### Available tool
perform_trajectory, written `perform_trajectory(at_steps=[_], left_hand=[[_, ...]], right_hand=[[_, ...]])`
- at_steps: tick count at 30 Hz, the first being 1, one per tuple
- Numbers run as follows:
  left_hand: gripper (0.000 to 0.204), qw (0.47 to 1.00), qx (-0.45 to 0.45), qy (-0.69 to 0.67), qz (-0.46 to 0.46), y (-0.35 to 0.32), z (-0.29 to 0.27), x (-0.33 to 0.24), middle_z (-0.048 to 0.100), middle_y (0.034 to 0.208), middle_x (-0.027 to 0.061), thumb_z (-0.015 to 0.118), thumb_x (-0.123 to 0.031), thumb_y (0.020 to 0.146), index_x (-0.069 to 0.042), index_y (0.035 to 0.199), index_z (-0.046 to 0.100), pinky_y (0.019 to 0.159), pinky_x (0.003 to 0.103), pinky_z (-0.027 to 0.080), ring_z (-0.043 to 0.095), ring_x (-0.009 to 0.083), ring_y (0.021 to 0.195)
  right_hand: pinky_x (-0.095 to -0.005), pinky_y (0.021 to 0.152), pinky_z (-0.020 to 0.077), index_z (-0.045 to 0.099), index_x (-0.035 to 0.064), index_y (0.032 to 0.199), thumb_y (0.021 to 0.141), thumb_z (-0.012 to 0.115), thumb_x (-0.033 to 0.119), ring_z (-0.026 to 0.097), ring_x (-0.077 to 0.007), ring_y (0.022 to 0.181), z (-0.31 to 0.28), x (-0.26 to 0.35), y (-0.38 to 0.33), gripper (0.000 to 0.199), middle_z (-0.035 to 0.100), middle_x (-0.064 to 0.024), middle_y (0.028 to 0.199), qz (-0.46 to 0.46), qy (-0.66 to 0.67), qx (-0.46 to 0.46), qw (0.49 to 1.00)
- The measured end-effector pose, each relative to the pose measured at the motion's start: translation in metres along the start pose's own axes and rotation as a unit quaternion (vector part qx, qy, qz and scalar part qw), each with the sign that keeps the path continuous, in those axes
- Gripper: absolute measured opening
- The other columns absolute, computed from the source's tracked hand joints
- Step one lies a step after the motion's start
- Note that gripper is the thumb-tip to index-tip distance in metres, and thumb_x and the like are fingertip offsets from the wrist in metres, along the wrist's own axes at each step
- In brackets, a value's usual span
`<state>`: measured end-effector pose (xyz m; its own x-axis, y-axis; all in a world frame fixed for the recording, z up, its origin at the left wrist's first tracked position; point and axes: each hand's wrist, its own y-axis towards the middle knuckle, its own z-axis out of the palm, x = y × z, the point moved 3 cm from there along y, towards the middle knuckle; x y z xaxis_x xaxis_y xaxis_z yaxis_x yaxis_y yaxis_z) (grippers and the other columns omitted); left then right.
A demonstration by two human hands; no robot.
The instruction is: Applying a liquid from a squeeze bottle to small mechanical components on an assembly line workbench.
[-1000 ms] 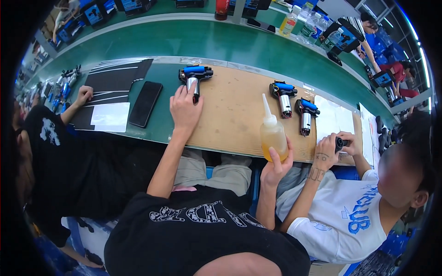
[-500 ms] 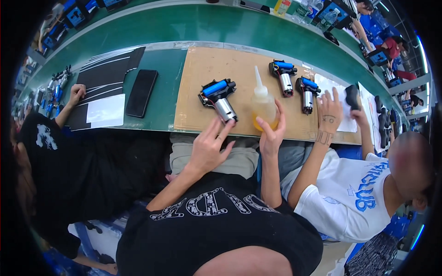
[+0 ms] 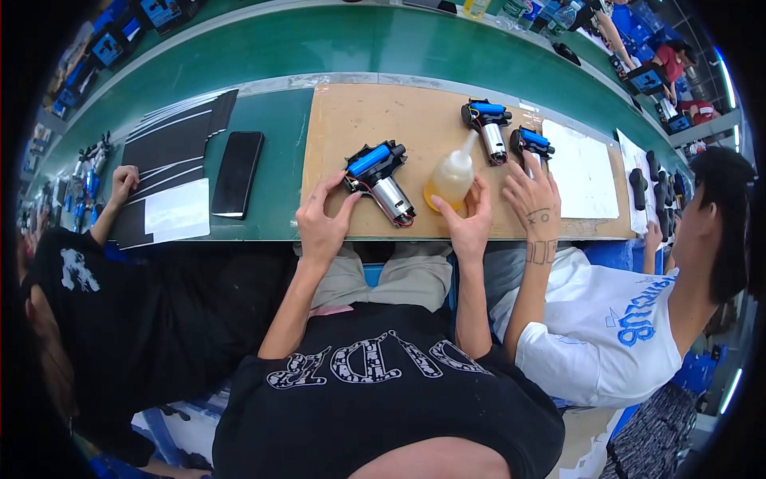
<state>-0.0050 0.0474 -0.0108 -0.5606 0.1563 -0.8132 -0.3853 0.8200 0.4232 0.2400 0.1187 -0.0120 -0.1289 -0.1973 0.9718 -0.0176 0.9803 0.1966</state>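
My left hand [image 3: 322,226] has its thumb and forefinger at the left corner of a motor assembly [image 3: 389,198], pinching the edge of its black housing. That assembly carries a blue cylinder across the top and a silver motor pointing down to the right. In my right hand [image 3: 471,219] is a translucent squeeze bottle [image 3: 454,177] with amber liquid low inside. The bottle leans, its long nozzle pointing up and right. A second motor assembly [image 3: 493,136] lies beyond it, and a third motor assembly [image 3: 533,144] is partly covered by a co-worker's hand [image 3: 531,194].
A brown cardboard sheet [image 3: 351,112] lies under the assemblies on the green table [image 3: 279,116]. Left are a black phone [image 3: 238,176] and black strips [image 3: 171,140] with a white sheet [image 3: 177,211]. White paper [image 3: 582,172] lies right. Co-workers sit close on both sides.
My left hand moved from the motor's lower end to the housing's left corner. The bottle tipped from upright to leaning right. The co-worker's tattooed hand moved left onto the third assembly.
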Motion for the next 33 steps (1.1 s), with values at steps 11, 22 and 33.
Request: perform_trajectory(at_steps=[11, 22, 33], left_hand=[[0.039, 0.999, 0.004, -0.041, -0.007, 0.004, -0.001, 0.0, 0.07, 0.12, 0.0194, 0.081, 0.0, 0.078, 0.003, 0.113, 0.064, 0.096, 0.039, 0.054, 0.068, 0.0338, 0.112], [0.037, 0.999, 0.017, -0.039, -0.018, 0.005, 0.004, 0.001, 0.07, 0.115, 0.0196, 0.082, -0.001, 0.081, 0.005, 0.113, 0.065, 0.094, 0.038, 0.058, 0.07, 0.0313, 0.107], [0.038, 0.999, -0.013, 0.011, 0.045, -0.001, 0.002, -0.001, 0.073, 0.106, 0.0168, 0.088, -0.005, 0.076, 0.003, 0.108, 0.07, 0.083, 0.035, 0.06, 0.073, 0.0259, 0.092]], right_hand=[[-0.0362, 0.106, 0.0462, 0.043, -0.0009, 0.144, 0.075, 0.087, 0.003, 0.055, -0.024, 0.13, -0.011, 0.016, -0.047, 0.082, 0.057, -0.0151, 0.137, -0.049, -0.108, -0.08, 0.99], [-0.04, 0.108, 0.0448, 0.022, 0.0045, 0.152, 0.077, 0.088, 0.012, 0.061, -0.0304, 0.123, 0.004, 0.019, -0.017, 0.1, 0.06, -0.0229, 0.131, -0.023, -0.132, -0.031, 0.99], [-0.036, 0.099, 0.0515, 0.063, 0.004, 0.126, 0.067, 0.089, 0.006, 0.066, -0.0268, 0.114, -0.017, 0.086, -0.047, 0.065, 0.067, -0.0124, 0.123, -0.176, -0.203, 0.023, 0.963]])
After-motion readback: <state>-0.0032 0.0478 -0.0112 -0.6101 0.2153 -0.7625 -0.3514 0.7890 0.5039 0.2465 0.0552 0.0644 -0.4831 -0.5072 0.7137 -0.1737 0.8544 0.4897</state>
